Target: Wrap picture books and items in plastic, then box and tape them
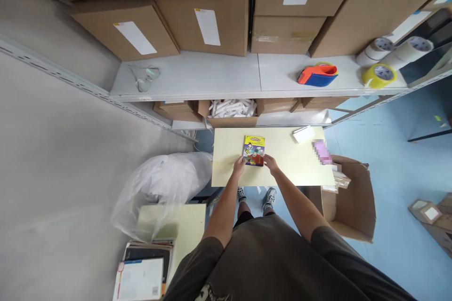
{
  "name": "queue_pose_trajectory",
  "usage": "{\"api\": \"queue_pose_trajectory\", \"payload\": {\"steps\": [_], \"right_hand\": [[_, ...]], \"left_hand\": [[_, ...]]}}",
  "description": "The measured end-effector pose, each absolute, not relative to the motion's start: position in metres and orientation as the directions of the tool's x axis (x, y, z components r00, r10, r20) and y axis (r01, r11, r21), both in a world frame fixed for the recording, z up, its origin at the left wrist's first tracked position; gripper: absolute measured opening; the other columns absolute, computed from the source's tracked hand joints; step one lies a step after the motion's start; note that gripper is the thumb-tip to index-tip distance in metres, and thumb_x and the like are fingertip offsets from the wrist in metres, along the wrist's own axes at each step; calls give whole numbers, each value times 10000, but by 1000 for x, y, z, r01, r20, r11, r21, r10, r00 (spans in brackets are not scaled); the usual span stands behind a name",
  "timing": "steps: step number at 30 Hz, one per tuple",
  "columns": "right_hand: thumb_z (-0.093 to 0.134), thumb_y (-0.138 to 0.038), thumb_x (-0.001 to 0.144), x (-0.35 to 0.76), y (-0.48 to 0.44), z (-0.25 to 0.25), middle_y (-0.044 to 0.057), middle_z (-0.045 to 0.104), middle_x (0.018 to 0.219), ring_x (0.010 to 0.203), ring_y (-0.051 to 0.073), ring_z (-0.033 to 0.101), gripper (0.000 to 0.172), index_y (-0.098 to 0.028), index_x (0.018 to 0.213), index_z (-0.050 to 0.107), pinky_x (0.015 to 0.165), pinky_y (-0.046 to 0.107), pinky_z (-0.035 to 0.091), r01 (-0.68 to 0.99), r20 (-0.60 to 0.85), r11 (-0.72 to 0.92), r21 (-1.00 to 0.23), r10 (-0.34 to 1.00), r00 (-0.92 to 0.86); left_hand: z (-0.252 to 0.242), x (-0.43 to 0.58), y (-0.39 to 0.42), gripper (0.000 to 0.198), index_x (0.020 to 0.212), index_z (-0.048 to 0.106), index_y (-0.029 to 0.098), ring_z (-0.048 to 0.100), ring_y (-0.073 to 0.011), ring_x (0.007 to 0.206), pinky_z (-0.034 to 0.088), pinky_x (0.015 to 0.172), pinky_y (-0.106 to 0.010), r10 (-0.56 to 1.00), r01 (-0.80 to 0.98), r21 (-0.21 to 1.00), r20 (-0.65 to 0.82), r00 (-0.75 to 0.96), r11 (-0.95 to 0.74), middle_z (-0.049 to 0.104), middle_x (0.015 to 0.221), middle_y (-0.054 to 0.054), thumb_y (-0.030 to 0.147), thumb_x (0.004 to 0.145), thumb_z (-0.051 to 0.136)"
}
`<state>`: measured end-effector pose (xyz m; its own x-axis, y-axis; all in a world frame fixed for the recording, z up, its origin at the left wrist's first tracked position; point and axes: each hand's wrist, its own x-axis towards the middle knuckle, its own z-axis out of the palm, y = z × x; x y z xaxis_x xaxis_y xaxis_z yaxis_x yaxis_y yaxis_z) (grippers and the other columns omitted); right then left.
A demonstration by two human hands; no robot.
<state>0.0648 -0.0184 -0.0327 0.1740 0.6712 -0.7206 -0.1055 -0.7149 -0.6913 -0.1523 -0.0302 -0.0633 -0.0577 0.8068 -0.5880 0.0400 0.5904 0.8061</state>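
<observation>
A book (pixel 254 151) with a yellow, purple and red cartoon cover lies on or just above the pale yellow table (pixel 229 176); I cannot tell which. My left hand (pixel 239 165) grips its lower left edge, thumb at the cover's corner. On the opposite side, my right hand (pixel 270 163) has its fingers at the lower right edge. Whatever the fingers do beneath the book is hidden. To the right on the same table are a small stack of white cards (pixel 303 134) and a blurred pink-purple item (pixel 322 152).
Behind the table, a shelf (pixel 212 73) bears cartons, safety glasses (pixel 144 79), an orange-blue tape dispenser (pixel 318 75) and tape rolls (pixel 379 75). An open carton (pixel 353 197) stands right. At left are a plastic bag (pixel 165 176) and a side table (pixel 190 225) with stacked books (pixel 141 277).
</observation>
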Motion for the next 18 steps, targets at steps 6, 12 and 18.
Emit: {"api": "queue_pose_trajectory", "payload": {"steps": [6,12,18], "right_hand": [[906,-573,559,-10,16,-35,102,823,1017,1084,340,736,510,-261,937,764,931,466,534,-120,-704,-696,-708,710,30],[912,-501,576,-101,49,-33,98,821,981,1114,371,733,441,-252,910,770,984,510,555,-126,-663,-671,-731,742,-103],[883,-416,630,-120,57,-26,88,829,1035,1119,369,726,414,-260,1002,789,986,501,558,-101,-574,-596,-797,799,-181]], "left_hand": [[-61,-228,-4,556,1381,727,190,628,-323,1392,427,1197,-462,779,193,755,-599,-186,626,720,1437,-166,367,856,774],[-65,-299,15,534,1376,720,194,606,-300,1418,417,1204,-414,765,217,742,-561,-316,634,692,1481,-168,360,870,760],[-62,-317,18,596,1409,689,215,603,-291,1425,440,1198,-425,750,171,749,-562,-349,641,684,1488,-155,458,874,790]]}}
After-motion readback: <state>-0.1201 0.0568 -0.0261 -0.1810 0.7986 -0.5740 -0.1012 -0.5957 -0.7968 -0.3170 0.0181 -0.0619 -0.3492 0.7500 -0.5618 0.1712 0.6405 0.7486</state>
